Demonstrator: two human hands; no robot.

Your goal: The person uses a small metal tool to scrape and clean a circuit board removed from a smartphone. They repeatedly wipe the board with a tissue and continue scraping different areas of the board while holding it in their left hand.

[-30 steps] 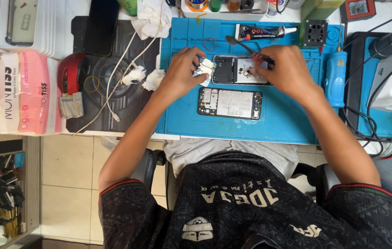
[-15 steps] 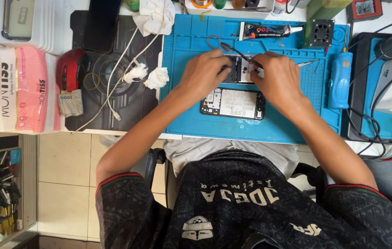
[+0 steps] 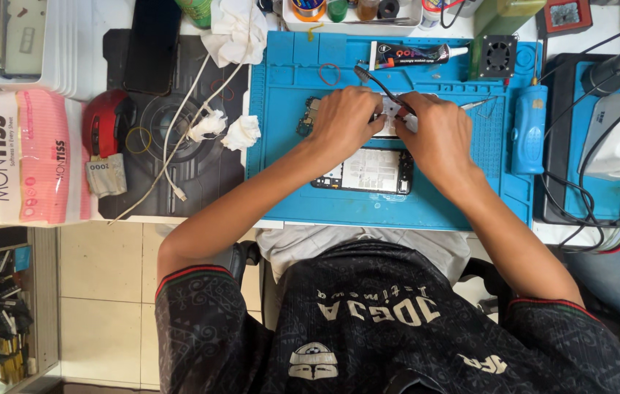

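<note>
While both hands meet over the blue work mat (image 3: 281, 197) in the upper middle of the frame, I see the opened phone (image 3: 368, 172) lying flat just below them, its long axis running left to right across the picture, its insides facing up. A second small part sits under the fingers above it, mostly hidden, with a dark circuit board (image 3: 308, 117) peeking out at its left. My left hand (image 3: 345, 122) is curled palm down, fingers bent onto that hidden part; I cannot tell whether it grips or only presses. My right hand (image 3: 438, 138) is also curled palm down and pinches dark tweezers (image 3: 376, 84), which slant up and to the left from the fingers. Both forearms rise from the bottom of the frame and converge toward the mat. At upper centre a black glue tube (image 3: 416, 55) with a white nozzle lies sideways, nozzle pointing right. At far left sits a pink and white tissue pack (image 3: 29, 157), rectangular, with printed lettering turned on its side. A blue cylindrical tool (image 3: 529, 128) stands on end at the mat's right edge.
</note>
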